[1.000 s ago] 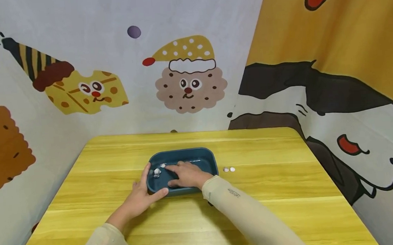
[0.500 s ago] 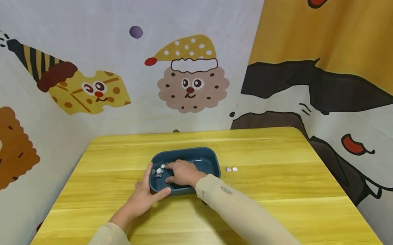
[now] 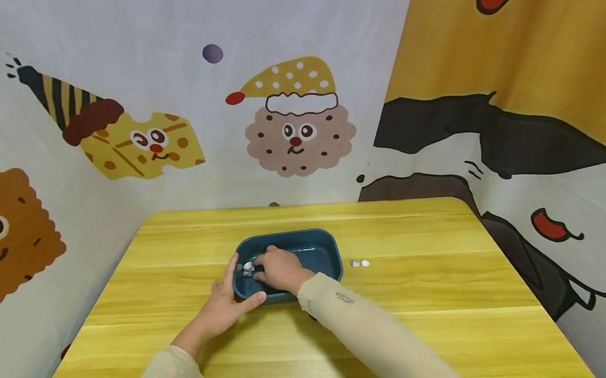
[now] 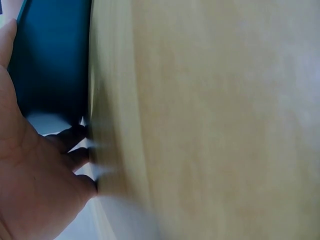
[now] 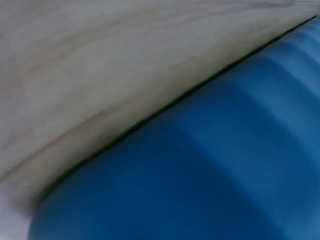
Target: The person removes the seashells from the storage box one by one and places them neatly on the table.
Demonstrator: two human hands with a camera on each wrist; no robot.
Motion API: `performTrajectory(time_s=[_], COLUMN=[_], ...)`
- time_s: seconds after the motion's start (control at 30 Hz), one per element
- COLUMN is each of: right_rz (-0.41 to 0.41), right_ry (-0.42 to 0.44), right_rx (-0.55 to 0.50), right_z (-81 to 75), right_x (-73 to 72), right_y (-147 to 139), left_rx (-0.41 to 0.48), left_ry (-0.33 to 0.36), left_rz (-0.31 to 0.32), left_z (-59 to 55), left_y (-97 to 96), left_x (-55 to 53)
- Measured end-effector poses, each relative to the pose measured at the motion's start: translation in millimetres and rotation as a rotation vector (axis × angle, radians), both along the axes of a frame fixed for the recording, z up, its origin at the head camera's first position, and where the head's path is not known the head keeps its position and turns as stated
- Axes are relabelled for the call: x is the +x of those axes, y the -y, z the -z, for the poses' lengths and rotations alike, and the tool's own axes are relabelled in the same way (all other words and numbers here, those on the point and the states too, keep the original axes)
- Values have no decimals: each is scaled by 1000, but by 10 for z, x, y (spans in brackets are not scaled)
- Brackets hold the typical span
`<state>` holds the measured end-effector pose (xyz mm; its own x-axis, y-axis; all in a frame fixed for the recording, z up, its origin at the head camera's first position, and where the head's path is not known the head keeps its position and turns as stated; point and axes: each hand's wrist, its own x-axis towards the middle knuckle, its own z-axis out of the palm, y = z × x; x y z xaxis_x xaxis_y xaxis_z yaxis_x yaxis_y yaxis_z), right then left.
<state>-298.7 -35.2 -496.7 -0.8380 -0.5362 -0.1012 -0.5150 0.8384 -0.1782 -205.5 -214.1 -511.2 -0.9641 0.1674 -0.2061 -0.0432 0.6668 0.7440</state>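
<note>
A dark blue rectangular tray (image 3: 317, 265) sits on the wooden table, holding a small cluster of white pebble-like pieces (image 3: 247, 267) near its left end. At the tray's front left corner my left hand (image 3: 220, 311) grips the side, thumb over the front rim and fingers along the left wall. The left wrist view shows that hand (image 4: 37, 175) against the tray's outer wall (image 4: 50, 60). Inside the tray my right hand (image 3: 281, 269) reaches left beside the cluster, index finger and thumb tips apart. Its other fingers are hidden. Only the tray's outer side (image 5: 190, 175) shows in the right wrist view.
Two small white pieces (image 3: 360, 263) lie on the table (image 3: 423, 286) just right of the tray. Behind the table hangs a curtain (image 3: 161, 22) printed with cartoon figures.
My right hand has shifted a little left inside the tray and its index finger has bent. A white piece near that fingertip is no longer seen separately. My left hand keeps its hold.
</note>
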Motion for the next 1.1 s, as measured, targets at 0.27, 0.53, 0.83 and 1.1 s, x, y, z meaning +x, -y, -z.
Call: performTrajectory(time_s=[0.27,0.53,0.83,1.1], right_rz=[-4,33,20,44], right_ry=[-72,-25,-29,15], right_rx=[-34,-131,-160,-366], right_z=[-12,-18,-6,-95], right_x=[-40,-24,-12,-8], right_y=[-25,-39,-61,-211], left_rx=[-9,-4,-5,0], left_ry=[-1,-6,-15,7], left_rz=[0,4,10,5], left_z=[-34,-23,-28,-25], left_y=[-6,-15,-14,-3], left_x=[-4,-5,-14,9])
